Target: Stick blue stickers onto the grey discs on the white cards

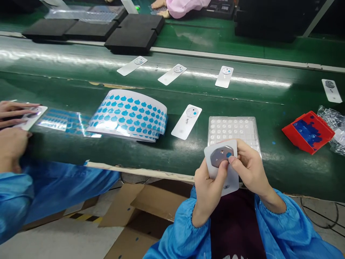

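Observation:
Between both my hands is a white phone back cover (231, 180) with a grey camera plate (219, 157) and a blue sticker dot on it. My left hand (211, 187) grips its left side, the thumb lying on the face by the plate. My right hand (249, 167) holds the right edge, its thumb at the blue dot. Just beyond them, a clear plastic tray (231, 126) with rows of small round parts is partly covered by the cover and my fingers. To its left another white back cover (186, 122) lies flat.
A curled sheet of blue stickers (128, 115) rests left of centre. A red bin (309, 131) with blue scraps stands right, beside a clear plastic bag (334, 126). Several covers lie on the belt (194, 77). At far left, a co-worker's hands (13, 136) touch a cover. Cardboard boxes (151, 201) sit below.

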`<state>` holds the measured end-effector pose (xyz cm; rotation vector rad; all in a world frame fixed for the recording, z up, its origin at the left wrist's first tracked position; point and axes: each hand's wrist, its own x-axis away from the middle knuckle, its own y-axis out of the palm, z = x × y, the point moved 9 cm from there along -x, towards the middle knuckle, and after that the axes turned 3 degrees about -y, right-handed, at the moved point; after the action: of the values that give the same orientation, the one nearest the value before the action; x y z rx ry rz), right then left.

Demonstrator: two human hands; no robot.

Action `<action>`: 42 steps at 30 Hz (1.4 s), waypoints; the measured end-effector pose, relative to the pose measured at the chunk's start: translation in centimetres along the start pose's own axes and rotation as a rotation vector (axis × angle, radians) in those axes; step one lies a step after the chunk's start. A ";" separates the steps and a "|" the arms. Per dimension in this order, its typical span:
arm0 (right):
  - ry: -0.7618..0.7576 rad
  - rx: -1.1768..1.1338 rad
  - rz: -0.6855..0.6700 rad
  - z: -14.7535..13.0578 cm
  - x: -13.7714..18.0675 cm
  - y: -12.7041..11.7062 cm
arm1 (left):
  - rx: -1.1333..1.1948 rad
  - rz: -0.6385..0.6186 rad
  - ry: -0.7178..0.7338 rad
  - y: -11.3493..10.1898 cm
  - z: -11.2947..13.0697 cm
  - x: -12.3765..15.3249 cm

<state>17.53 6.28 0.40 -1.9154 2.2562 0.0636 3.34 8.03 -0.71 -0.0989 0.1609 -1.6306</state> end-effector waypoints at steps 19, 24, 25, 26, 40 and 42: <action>-0.899 0.958 0.050 -6.7 1.5 -1.2 | -0.216 -0.083 0.243 0.1 2.6 0.3; -1.041 1.047 0.100 -7.3 2.4 -0.9 | -0.157 -0.096 0.271 0.3 3.0 0.4; -1.064 1.064 0.102 -7.4 2.6 -0.8 | -0.143 -0.100 0.269 0.4 3.0 0.4; -1.078 1.074 0.101 -7.4 2.7 -0.8 | -0.131 -0.103 0.266 0.5 3.0 0.5; -0.733 0.670 0.160 -6.6 1.2 -1.3 | -0.153 0.017 0.295 0.1 2.9 0.9; -0.522 0.513 0.140 -5.7 0.5 -1.4 | -0.177 0.026 0.325 0.3 2.9 1.1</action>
<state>18.23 4.67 6.06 -1.2931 1.8225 0.0004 4.01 6.76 2.11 0.0344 0.5541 -1.5961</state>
